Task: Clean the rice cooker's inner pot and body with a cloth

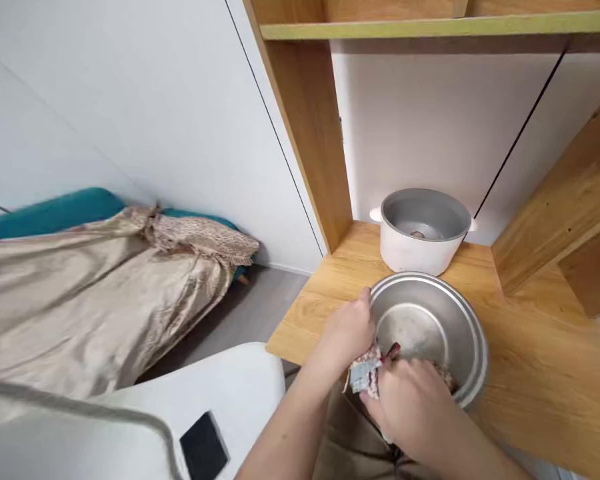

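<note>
A round steel bowl (pixel 415 327) sits near the front edge of the wooden shelf top, close against my body. My left hand (pixel 350 333) is closed at its left rim, the thumb side up along the edge. Over the near side of the bowl, my right hand (pixel 410 397) grips a bunched cloth (pixel 365 373) with a small red-and-white pattern and a pale blue patch. More of this patterned stuff shows in the bowl beyond the right hand. A small red bit (pixel 393 350) sticks up between the hands; what it is I cannot tell.
Behind the bowl stands a white pot (pixel 410 252) with a grey inside and side handles. Wooden uprights (pixel 313 127) and a shelf board (pixel 440 28) frame the space. At left lie a covered couch (pixel 80 300), a white seat (pixel 220 380) and a dark flat rectangle (pixel 204 445).
</note>
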